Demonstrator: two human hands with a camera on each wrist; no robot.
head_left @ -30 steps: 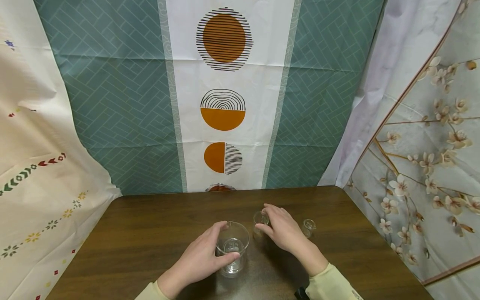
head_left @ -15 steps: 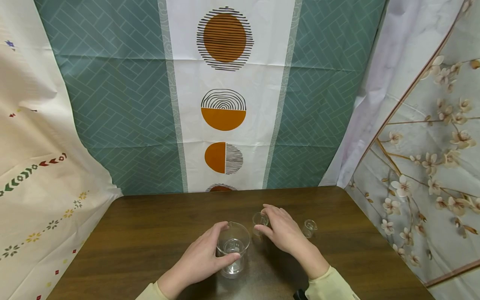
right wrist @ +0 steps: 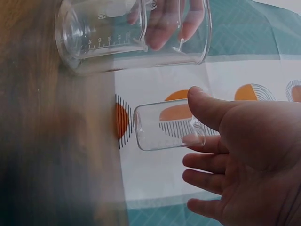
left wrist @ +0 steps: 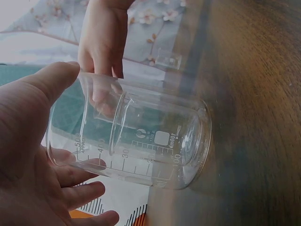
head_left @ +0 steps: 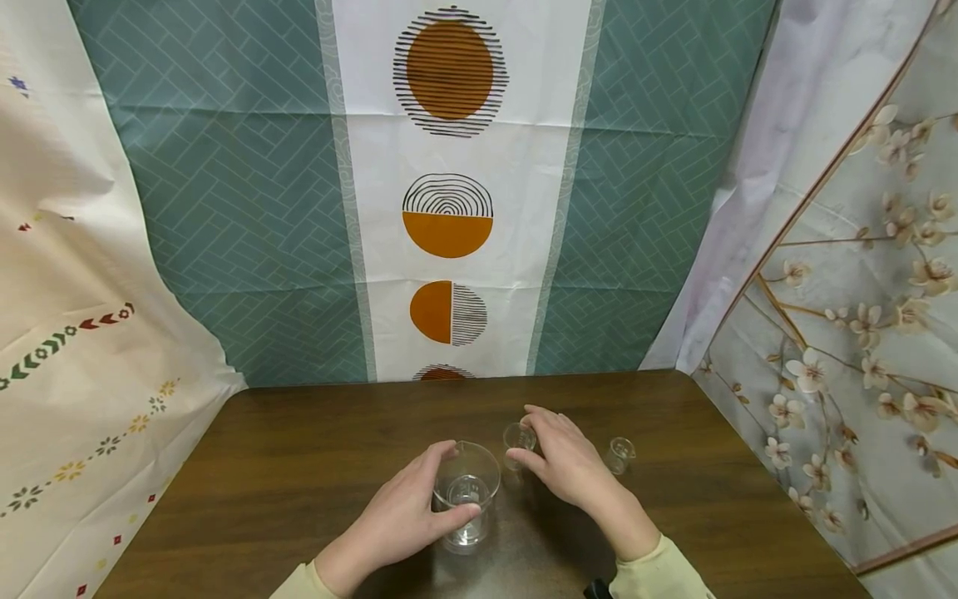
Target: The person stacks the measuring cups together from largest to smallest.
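Observation:
My left hand (head_left: 407,507) holds a large clear glass beaker (head_left: 467,462) near its rim, thumb on one side and fingers on the other. Upright on the table, the beaker has a smaller graduated beaker (left wrist: 162,153) nested inside it. To the right, my right hand (head_left: 569,462) pinches a small glass beaker (right wrist: 160,127) near its rim between thumb and index finger. In the right wrist view, its base appears raised off the tabletop, and the other fingers are extended. Another tiny beaker (head_left: 619,456) stands on the table beyond the right wrist.
The brown wooden table (head_left: 299,466) runs back to a green and white patterned cloth (head_left: 456,333). Cream fabric (head_left: 112,374) hangs at the left, and a floral cloth (head_left: 846,333) hangs at the right. Something small and black (head_left: 597,589) shows beside the right sleeve.

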